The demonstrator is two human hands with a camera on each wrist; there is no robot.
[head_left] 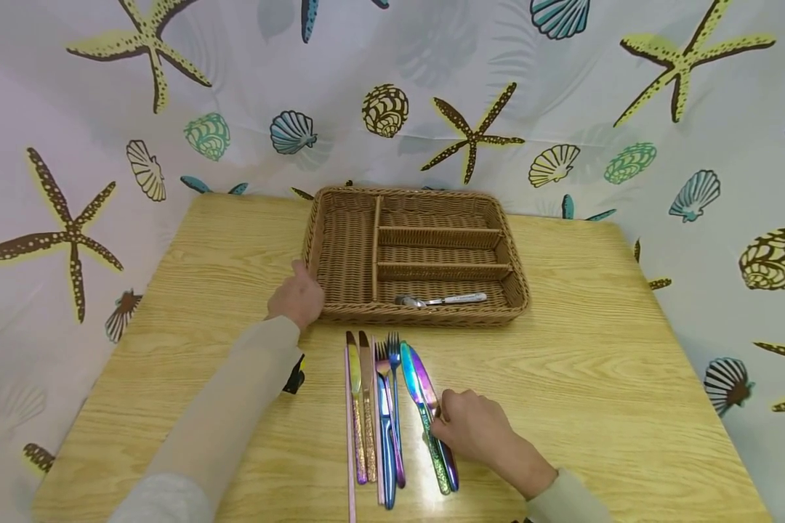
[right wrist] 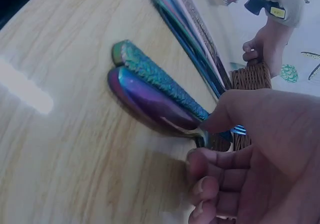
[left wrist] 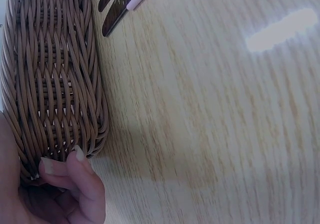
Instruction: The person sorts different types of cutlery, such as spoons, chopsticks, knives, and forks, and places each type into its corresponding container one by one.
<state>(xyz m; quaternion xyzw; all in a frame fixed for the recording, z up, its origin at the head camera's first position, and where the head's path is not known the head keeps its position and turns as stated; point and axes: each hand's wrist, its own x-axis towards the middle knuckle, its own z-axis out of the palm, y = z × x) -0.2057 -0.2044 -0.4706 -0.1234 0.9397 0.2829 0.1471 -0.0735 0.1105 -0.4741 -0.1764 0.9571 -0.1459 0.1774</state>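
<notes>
My left hand [head_left: 297,296] grips the left front corner of a brown wicker cutlery basket [head_left: 419,315]; in the left wrist view its fingertips curl against the woven wall [left wrist: 60,89]. My right hand [head_left: 476,428] pinches an iridescent purple table knife [head_left: 425,378] between thumb and fingers where blade meets handle. The knife's smooth handle [right wrist: 150,104] shows in the right wrist view. Alongside it lies another iridescent knife with a textured green handle [head_left: 435,447]. Left of these is a row of knives [head_left: 369,407], forks [head_left: 395,363] and pink chopsticks [head_left: 349,450].
The basket has one long compartment on the left and three crosswise ones on the right. A silver spoon with a pale handle [head_left: 458,298] lies in the front crosswise compartment. Behind the wooden table [head_left: 595,327] hangs a shell-and-starfish cloth [head_left: 340,58].
</notes>
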